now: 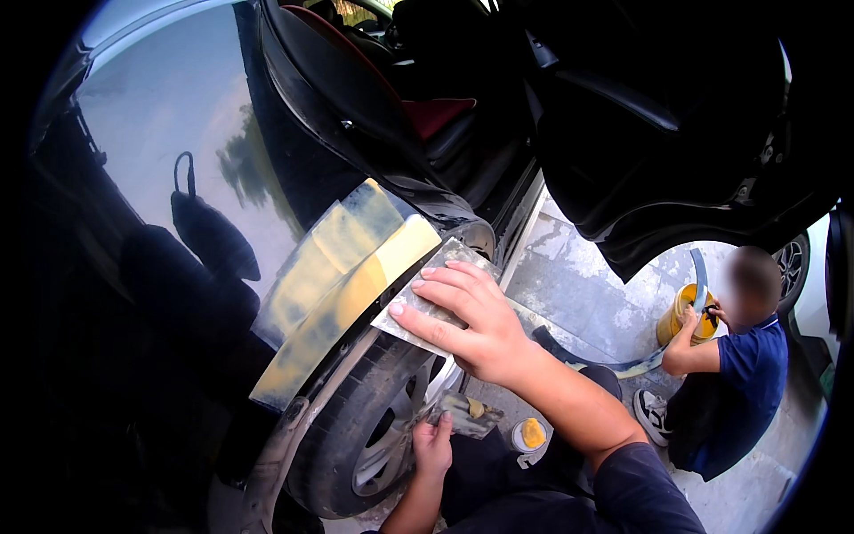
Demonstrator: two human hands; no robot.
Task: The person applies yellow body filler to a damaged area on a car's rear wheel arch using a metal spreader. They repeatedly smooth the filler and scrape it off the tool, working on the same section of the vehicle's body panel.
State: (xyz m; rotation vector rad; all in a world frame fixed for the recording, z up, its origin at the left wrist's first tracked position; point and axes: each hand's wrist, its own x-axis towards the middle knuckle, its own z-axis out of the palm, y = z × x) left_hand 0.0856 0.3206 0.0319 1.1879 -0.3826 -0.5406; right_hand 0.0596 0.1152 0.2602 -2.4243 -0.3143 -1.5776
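A dark car's rear panel (156, 98) has pale yellow filler (347, 303) along the wheel arch. My right hand (463, 316) grips a flat, square metal spreader (458, 254) beside the filler, with its fingers stretched over the plate. Lower down, beside the tyre (325, 454), my left hand (433, 449) holds a smeared metal plate (458, 423) carrying a small lump of yellowish paste. A white tub (531, 438) with a yellow top stands on the paving to the right of that plate.
The open door (649, 160) hangs over the paving (569, 258), beside the dark seats (427, 125). At right a crouching co-worker (738, 392) holds a curved strip over a yellow bucket (669, 325). Another curved trim piece (640, 365) lies low. Another car's wheel (790, 267) shows behind.
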